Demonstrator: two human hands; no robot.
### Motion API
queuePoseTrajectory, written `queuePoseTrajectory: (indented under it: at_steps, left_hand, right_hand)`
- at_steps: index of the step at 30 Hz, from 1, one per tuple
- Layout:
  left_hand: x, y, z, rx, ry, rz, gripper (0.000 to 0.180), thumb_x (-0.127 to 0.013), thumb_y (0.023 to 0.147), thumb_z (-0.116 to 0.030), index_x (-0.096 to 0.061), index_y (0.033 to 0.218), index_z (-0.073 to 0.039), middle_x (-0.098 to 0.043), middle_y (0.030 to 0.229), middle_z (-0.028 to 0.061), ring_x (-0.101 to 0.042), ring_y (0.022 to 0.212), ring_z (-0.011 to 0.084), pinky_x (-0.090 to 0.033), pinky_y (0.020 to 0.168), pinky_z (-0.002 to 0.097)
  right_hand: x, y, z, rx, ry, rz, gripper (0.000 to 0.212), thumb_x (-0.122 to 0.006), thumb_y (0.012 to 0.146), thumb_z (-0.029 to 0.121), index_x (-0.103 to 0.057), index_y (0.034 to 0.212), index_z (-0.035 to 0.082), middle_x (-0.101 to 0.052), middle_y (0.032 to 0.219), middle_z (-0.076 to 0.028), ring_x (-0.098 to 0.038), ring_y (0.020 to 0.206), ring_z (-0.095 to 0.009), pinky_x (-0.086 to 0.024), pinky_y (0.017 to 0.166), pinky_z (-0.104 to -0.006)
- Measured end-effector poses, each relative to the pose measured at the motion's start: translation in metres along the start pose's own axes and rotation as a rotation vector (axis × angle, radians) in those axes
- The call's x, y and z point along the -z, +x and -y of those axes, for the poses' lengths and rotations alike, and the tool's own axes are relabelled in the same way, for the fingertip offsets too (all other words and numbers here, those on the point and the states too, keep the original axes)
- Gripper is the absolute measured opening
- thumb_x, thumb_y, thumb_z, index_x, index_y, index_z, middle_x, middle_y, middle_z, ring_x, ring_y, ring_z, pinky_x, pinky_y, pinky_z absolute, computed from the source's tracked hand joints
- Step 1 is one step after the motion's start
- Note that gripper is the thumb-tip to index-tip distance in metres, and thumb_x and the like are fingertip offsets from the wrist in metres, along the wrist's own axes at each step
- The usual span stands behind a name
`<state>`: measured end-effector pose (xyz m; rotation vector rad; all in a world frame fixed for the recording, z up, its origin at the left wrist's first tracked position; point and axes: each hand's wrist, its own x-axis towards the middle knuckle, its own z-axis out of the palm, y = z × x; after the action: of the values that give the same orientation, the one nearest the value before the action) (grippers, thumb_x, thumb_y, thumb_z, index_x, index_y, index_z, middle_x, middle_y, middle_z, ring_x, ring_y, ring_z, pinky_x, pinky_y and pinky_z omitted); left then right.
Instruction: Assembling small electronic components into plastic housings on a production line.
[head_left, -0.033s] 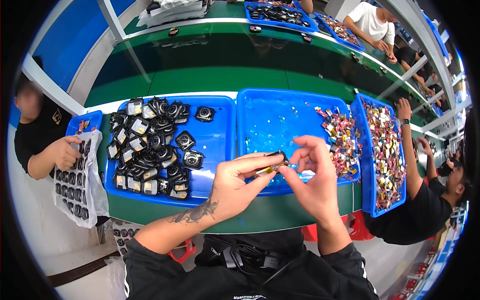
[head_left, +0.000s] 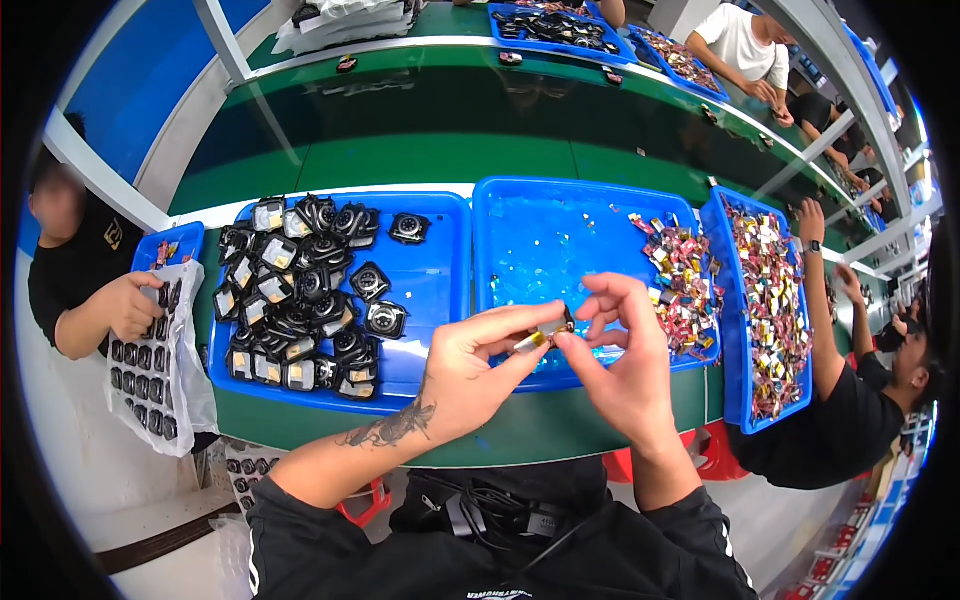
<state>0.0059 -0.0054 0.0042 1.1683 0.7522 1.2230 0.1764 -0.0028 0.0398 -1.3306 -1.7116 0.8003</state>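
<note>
Pinching a small, flat part with a silver-and-yellow face and a dark edge [head_left: 537, 337], the left hand [head_left: 470, 352] has its thumb and fingers closed around the near side. The right hand [head_left: 635, 370] meets the part's dark end, its thumb and fingertips bent close together with a narrow gap; whether they actually grip it, I cannot tell. The part sits between both hands, above the near edge of a shallow blue plastic tray [head_left: 530, 225] with a heap of small pink, silver and yellow components [head_left: 685, 290] at its right side. Another blue plastic tray [head_left: 430, 270], to the left, bears piled black rounded-square casings [head_left: 320, 280]. The part looks light, likely stiff at its dark edge and more delicate across its shiny face; a hold by the edge should suit it, with gentle pressure.
</note>
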Motion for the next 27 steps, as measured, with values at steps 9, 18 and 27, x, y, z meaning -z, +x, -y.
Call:
queuePoseTrajectory:
  at_steps: [9, 18, 27]
  left_hand:
    - [0.008, 0.01, -0.004, 0.081, 0.162, -0.056, 0.062, -0.058, 0.089, 0.007, -0.035, 0.145, -0.006, -0.061, 0.122, 0.0155, -0.063, 0.103, 0.0165, -0.052, 0.088, 0.0293]
    - [0.111, -0.009, -0.045, -0.104, 1.702, 0.15, 0.052, -0.079, 0.069, -0.023, -0.057, 0.116, -0.015, -0.059, 0.113, 0.0138, -0.056, 0.111, 0.0335, -0.043, 0.095, 0.0447]
    - [0.09, 0.018, -0.051, 0.107, 1.479, 0.134, 0.037, -0.071, 0.081, -0.024, -0.063, 0.109, -0.002, -0.064, 0.109, 0.0168, -0.064, 0.099, 0.0313, -0.05, 0.09, 0.0406]
  right_hand:
    - [-0.015, 0.019, -0.004, 0.174, -0.066, 0.003, 0.04, -0.069, 0.078, -0.006, -0.056, 0.115, 0.001, -0.062, 0.081, -0.008, -0.062, 0.07, -0.014, -0.051, 0.063, -0.0262]
    - [-0.008, 0.228, -0.105, -0.139, -0.486, 0.006, 0.057, -0.091, 0.057, 0.026, -0.064, 0.101, 0.003, -0.068, 0.099, -0.016, -0.066, 0.096, -0.029, -0.051, 0.085, -0.0378]
    - [0.039, 0.192, -0.072, 0.007, -0.453, -0.101, 0.025, -0.073, 0.079, 0.018, -0.069, 0.099, 0.004, -0.07, 0.082, -0.012, -0.07, 0.081, -0.028, -0.054, 0.075, -0.0366]
